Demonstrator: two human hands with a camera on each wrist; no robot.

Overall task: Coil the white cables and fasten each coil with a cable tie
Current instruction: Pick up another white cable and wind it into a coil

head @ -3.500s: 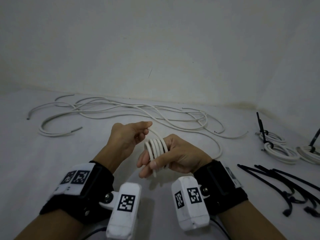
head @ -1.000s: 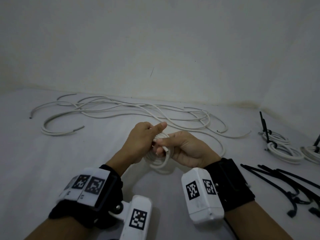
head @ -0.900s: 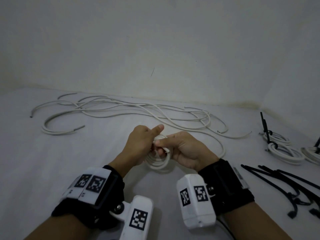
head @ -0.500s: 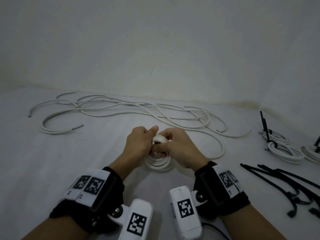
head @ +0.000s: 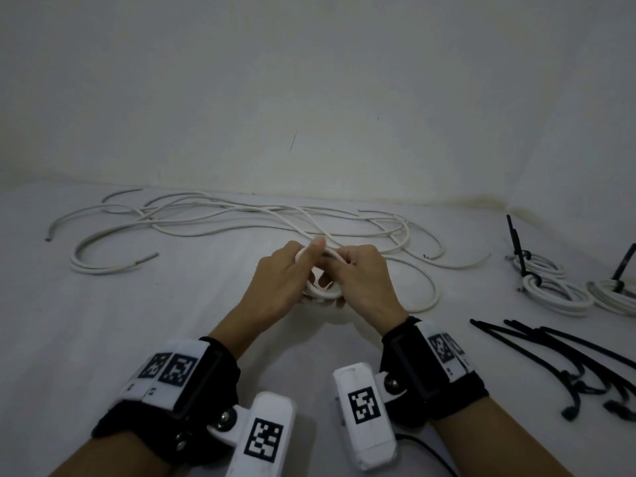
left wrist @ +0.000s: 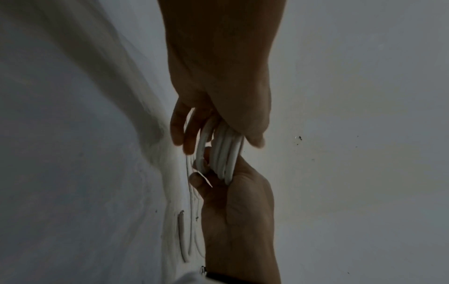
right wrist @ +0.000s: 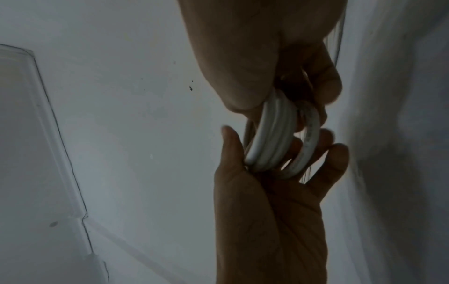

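Both hands, left hand (head: pixel 278 287) and right hand (head: pixel 364 287), grip 1 small white coil (head: pixel 321 293) just above the table (head: pixel 86 339); 2 tied coils (head: pixel 550 290) lie right; loose cables (head: pixel 241 218) and black cable ties (head: pixel 568 356) remain unused

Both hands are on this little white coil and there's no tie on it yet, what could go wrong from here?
1. The coil may spring open: the black cable ties lie off to the right, so one hand must let go to fetch one.
2. In the right wrist view one loop sits apart from the bundle and might slip out of the grip.
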